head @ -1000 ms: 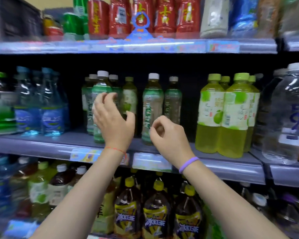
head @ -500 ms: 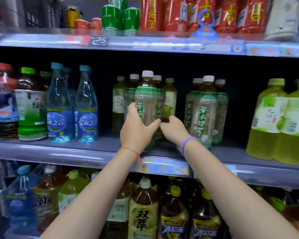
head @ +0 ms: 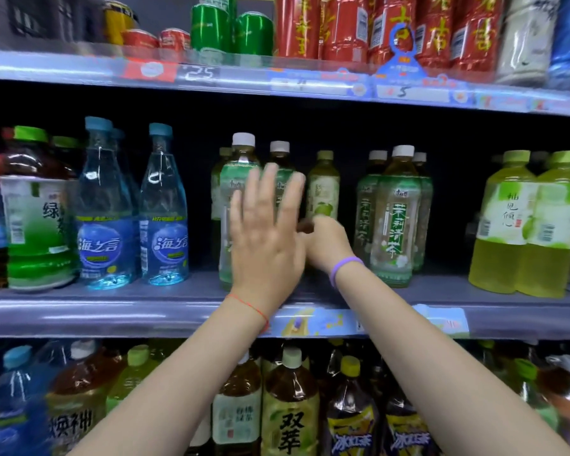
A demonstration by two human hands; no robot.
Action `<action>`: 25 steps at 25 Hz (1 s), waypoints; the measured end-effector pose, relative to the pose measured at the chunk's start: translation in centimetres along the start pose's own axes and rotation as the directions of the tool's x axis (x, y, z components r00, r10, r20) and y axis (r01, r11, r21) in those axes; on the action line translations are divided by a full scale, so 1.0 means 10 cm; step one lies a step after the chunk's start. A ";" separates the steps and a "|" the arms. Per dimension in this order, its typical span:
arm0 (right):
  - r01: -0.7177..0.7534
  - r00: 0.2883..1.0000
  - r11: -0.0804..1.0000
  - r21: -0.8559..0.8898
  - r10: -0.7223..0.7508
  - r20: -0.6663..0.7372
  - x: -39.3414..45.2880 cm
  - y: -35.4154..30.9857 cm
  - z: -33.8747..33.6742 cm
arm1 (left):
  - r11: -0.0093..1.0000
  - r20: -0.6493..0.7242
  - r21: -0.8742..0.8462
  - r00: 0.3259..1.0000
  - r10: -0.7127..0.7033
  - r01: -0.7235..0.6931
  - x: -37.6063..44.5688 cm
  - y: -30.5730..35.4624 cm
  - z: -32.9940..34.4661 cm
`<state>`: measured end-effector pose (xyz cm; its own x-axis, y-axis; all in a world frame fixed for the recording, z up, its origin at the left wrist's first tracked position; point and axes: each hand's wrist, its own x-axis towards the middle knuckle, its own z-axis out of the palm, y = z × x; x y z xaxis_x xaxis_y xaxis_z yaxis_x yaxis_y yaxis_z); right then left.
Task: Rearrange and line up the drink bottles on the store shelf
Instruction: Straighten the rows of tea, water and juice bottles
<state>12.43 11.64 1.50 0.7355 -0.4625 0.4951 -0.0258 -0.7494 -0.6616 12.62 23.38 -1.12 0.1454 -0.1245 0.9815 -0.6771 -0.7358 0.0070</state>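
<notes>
On the middle shelf (head: pixel 112 311), white-capped green-labelled tea bottles (head: pixel 241 172) are covered by the flat, straight-fingered left hand (head: pixel 264 232), while one behind is reached by the right hand (head: pixel 326 241), whose grip cannot be told.

Open gap on middle shelf (head: pixel 178 311) between blue water bottles (head: pixel 163 225) and white-capped tea bottles (head: pixel 241 179); another right of jasmine tea cluster (head: pixel 395 218), before yellow-green bottles (head: pixel 507 225). Upper shelf edge (head: pixel 277 80) limits headroom above caps
</notes>
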 end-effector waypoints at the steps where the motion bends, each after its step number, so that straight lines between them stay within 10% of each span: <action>1: -0.013 0.995 1.000 -0.025 0.011 -0.098 0.00 0.00 -0.03 | 0.996 0.016 0.017 0.996 0.084 -0.085 0.02 0.01 0.03; 9: -0.278 0.958 0.959 0.045 0.281 -0.060 0.51 0.06 -0.11 | 0.981 0.130 0.138 0.984 0.120 -0.138 -0.01 -0.08 0.18; 15: -0.153 0.988 0.984 0.090 0.155 -0.017 0.41 0.11 -0.19 | 0.983 0.122 0.141 0.987 0.103 -0.120 0.00 -0.06 0.18; 20: -0.016 1.000 0.995 0.094 0.019 -0.025 -0.02 0.18 -0.54 | 0.969 -0.010 -0.221 0.993 -0.118 0.112 0.04 0.22 0.10; 23: 0.045 0.999 0.983 0.178 -0.042 -0.021 -0.22 0.21 -0.74 | 0.800 0.068 -0.519 0.947 -0.313 0.302 0.07 0.49 0.05; 25: 0.071 0.996 0.963 0.259 -0.080 0.025 -0.33 0.29 -0.83 | 0.503 0.274 -0.714 0.855 -0.440 0.488 0.11 0.65 0.10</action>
<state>4.32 7.02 2.65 0.7520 -0.3888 0.5323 0.2027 -0.6321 -0.7479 9.05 17.81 -0.16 0.6200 0.0349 0.7838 -0.7845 0.0447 0.6185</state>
